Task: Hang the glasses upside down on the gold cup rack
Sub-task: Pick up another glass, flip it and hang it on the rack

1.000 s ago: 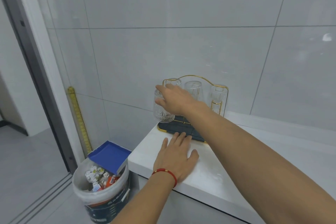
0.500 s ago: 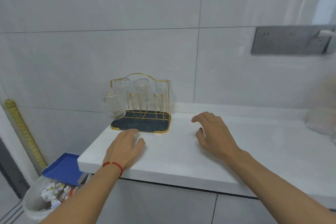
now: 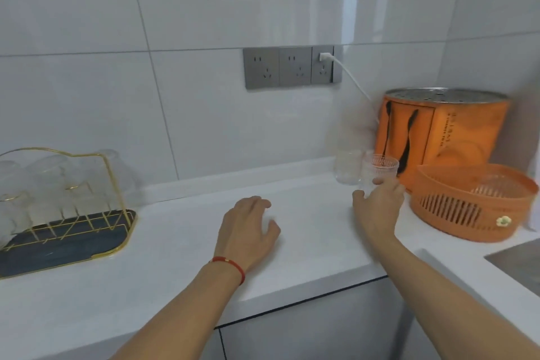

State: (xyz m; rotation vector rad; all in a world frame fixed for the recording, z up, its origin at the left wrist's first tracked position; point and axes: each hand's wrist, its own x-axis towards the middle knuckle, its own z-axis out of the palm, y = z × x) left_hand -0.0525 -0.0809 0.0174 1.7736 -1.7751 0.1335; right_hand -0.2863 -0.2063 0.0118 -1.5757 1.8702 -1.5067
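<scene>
The gold cup rack [image 3: 115, 184] with its dark tray stands at the far left of the white counter, and several clear glasses [image 3: 49, 175] hang upside down on it. At the right, my right hand [image 3: 378, 204] wraps around the base of an upright ribbed glass [image 3: 380, 168]. A second clear glass [image 3: 347, 166] stands just left of it against the wall. My left hand [image 3: 248, 228], with a red string on the wrist, rests flat on the counter between rack and glasses, holding nothing.
An orange slotted basket [image 3: 467, 204] holding another glass sits at the right, with an orange drum-shaped container [image 3: 444, 128] behind it. A grey socket strip [image 3: 292, 70] with a white cable is on the tiled wall. The white counter [image 3: 175, 266] ends at a near front edge.
My view has swung right, away from the rack. My right hand left the rack, crossed the counter and closed on the ribbed glass. My left hand stayed flat on the counter.
</scene>
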